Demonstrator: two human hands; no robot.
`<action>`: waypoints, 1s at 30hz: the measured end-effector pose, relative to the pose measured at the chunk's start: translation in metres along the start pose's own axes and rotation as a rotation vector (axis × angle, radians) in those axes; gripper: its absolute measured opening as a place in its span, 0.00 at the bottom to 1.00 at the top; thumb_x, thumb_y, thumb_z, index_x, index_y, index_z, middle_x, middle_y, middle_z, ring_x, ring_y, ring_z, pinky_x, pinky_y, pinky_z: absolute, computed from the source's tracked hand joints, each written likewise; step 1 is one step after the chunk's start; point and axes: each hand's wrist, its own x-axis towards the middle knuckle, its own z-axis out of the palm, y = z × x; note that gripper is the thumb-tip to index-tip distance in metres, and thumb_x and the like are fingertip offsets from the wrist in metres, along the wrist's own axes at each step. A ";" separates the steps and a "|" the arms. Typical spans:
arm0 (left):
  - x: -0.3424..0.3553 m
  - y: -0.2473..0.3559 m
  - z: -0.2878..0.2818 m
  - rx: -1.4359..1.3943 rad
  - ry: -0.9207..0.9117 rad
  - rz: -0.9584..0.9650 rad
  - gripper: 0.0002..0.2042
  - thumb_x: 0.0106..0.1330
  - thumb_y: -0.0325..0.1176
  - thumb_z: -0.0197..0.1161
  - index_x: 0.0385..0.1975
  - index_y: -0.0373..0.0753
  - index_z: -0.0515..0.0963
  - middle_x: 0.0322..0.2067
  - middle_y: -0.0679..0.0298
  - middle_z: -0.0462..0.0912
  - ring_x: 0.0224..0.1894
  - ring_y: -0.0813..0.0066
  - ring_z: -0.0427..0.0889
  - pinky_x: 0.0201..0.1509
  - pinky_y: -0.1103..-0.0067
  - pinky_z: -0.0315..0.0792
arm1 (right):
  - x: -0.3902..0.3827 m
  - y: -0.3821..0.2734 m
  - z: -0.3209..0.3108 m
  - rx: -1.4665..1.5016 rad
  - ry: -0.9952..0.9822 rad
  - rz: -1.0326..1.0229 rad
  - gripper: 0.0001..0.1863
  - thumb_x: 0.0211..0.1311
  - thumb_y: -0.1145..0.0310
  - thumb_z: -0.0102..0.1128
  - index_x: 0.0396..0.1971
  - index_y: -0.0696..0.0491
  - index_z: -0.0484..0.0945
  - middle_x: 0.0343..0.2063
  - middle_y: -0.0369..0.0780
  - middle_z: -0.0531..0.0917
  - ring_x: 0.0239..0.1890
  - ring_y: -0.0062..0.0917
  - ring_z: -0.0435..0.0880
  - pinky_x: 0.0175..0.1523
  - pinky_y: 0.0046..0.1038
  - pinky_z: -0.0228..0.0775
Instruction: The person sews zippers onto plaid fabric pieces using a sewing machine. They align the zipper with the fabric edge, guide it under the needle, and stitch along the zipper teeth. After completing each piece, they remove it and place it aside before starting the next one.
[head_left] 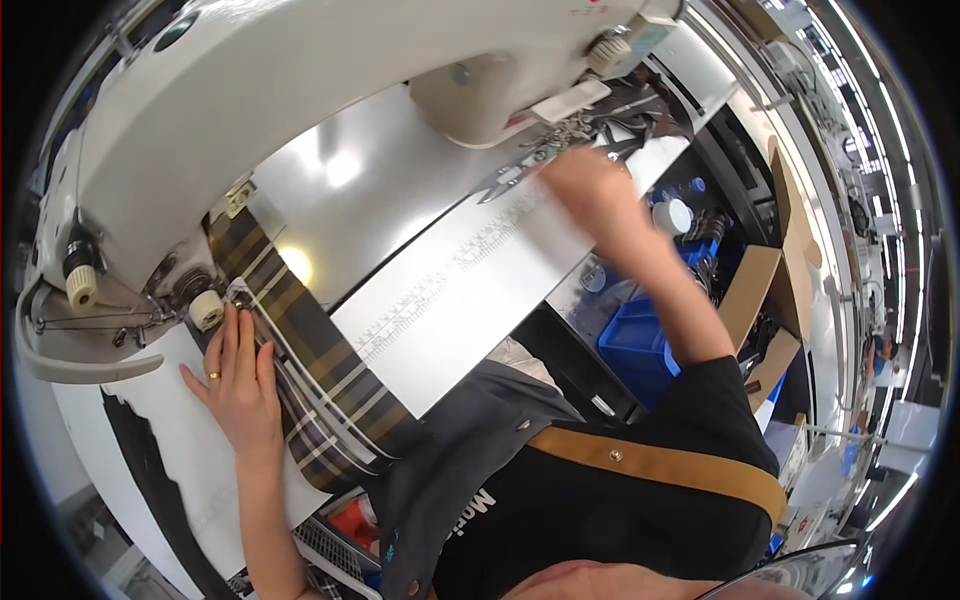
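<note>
Plaid cloth in brown, black and white runs under the head of a white sewing machine and hangs over the table's front edge toward my lap. A pale narrow strip lies along it. My left hand lies with fingers stretched on the cloth's left edge, fingertips close to the machine's needle area, which is partly hidden. My right hand, smeared by motion, is over the table at the right, beside metal scissors. Whether it holds anything is not visible.
Printed ruler marks cross the white tabletop. Small metal parts and dark scraps lie under the machine's right end. Below right are a blue bin and an open cardboard box. Black material lies far left.
</note>
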 end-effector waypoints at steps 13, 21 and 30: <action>0.000 -0.005 0.000 -0.028 0.012 0.006 0.16 0.66 0.35 0.55 0.54 0.43 0.74 0.57 0.71 0.73 0.57 0.73 0.70 0.68 0.53 0.39 | -0.031 0.090 -0.025 0.405 0.467 0.389 0.20 0.52 0.90 0.47 0.44 0.62 0.78 0.46 0.43 0.80 0.47 0.28 0.80 0.51 0.24 0.71; 0.000 0.095 -0.070 -1.332 -0.102 0.023 0.27 0.61 0.37 0.63 0.58 0.30 0.66 0.49 0.57 0.77 0.58 0.63 0.70 0.65 0.71 0.55 | 0.035 -0.091 -0.031 0.386 0.266 -0.450 0.19 0.42 0.73 0.58 0.39 0.58 0.80 0.38 0.43 0.81 0.25 0.24 0.79 0.28 0.22 0.73; -0.063 0.074 -0.082 -1.736 -0.738 -0.520 0.15 0.59 0.26 0.63 0.43 0.24 0.76 0.41 0.57 0.81 0.46 0.72 0.78 0.53 0.79 0.69 | 0.085 -0.105 0.026 0.368 0.279 -0.634 0.20 0.43 0.70 0.59 0.40 0.59 0.78 0.41 0.47 0.81 0.22 0.23 0.78 0.27 0.21 0.73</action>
